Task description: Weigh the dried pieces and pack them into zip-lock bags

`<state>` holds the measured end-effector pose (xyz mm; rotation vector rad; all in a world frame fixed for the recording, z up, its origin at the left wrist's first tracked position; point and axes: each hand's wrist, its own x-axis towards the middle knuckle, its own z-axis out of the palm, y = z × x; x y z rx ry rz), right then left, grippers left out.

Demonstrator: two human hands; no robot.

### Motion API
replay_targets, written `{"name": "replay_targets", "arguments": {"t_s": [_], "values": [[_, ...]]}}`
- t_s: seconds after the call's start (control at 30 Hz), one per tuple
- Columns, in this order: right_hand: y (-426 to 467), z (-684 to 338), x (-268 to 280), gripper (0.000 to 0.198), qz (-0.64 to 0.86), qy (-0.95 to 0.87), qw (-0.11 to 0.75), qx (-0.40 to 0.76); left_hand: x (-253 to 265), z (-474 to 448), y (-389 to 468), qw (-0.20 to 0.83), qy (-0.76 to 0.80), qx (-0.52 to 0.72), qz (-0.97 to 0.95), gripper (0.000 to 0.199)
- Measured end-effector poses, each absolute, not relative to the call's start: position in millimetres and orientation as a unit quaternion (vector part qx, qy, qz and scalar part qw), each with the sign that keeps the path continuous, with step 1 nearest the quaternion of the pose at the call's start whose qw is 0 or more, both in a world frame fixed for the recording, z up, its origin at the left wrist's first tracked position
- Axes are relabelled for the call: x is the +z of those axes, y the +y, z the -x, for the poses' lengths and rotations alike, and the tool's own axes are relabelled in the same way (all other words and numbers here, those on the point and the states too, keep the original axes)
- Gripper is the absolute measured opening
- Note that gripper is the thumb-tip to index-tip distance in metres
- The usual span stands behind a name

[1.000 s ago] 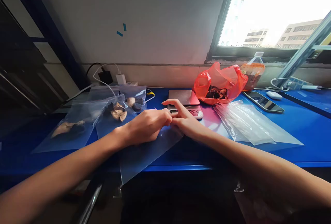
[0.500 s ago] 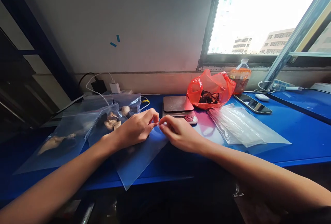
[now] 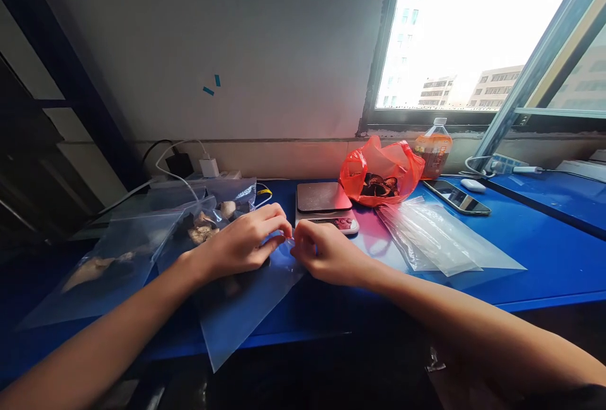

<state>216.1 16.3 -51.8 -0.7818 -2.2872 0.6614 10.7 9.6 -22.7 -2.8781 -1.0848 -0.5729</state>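
A clear zip bag hangs from both hands, its lower corner out past the table's front edge. Its top edge is pinched by my left hand, fingers bent against the thumb. Close beside it, my right hand is closed with curled fingers on the same edge. A dark shape shows dimly inside the bag, partly behind the left hand. Just behind the hands stands a small digital scale with a bare plate. Filled zip bags with pale dried pieces, possibly mushrooms, lie to the left.
A red plastic bag holding dark dried pieces stands right of the scale. Flat clear bags lie before it. Farther right are a phone, a white case and a drink bottle. Chargers with cables sit by the wall.
The view has tilted slightly upward. My right hand's fingers have curled in more at the bag's edge, and the bag's lower corner has swung a little left and down.
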Motion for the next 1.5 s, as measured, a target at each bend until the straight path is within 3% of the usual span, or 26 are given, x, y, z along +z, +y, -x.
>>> {"name": "replay_targets", "arguments": {"t_s": [0.23, 0.57, 0.9, 1.13, 1.5], "values": [[14.7, -214.6, -50.3, 0.007, 0.284, -0.877, 0.302, 0.241, -16.9, -0.8, 9.9, 0.025, -0.386, -0.155, 0.909, 0.010], [13.3, -215.3, -47.8, 0.016, 0.306, -0.871, 0.306, 0.232, -10.3, 11.5, 20.1, 0.077, -0.436, -0.133, 0.887, 0.020], [27.9, -223.3, -45.2, 0.026, 0.315, -0.860, 0.325, 0.237, 4.2, 29.2, 18.1, -0.012, -0.450, -0.100, 0.887, 0.017], [30.7, -227.2, -40.4, 0.022, 0.306, -0.855, 0.344, 0.240, 3.2, 16.9, 9.7, -0.102, -0.431, -0.089, 0.892, 0.019], [38.1, -242.0, -29.2, 0.029, 0.305, -0.836, 0.369, 0.268, 0.9, 16.2, 11.3, -0.143, -0.412, -0.083, 0.896, 0.021]]}}
